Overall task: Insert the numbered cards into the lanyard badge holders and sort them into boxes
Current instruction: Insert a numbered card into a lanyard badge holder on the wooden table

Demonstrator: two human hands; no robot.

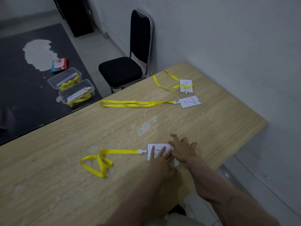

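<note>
Head view. Left hand (160, 158) lies flat on the nearest badge holder (157, 146), fingers straight and slightly parted, pressing it to the table (48, 185). Right hand (183, 150) has its fingers spread, touching the holder's right edge; a pinch cannot be confirmed. The holder's yellow lanyard (101, 160) runs out to the left of the hands, its far end looped. Beyond the hands, well apart, lie a second carded holder (189, 101) and a third (186, 85), each with a lanyard. Far left of the hands, on the floor, two clear boxes (71, 85) hold finished badges.
</note>
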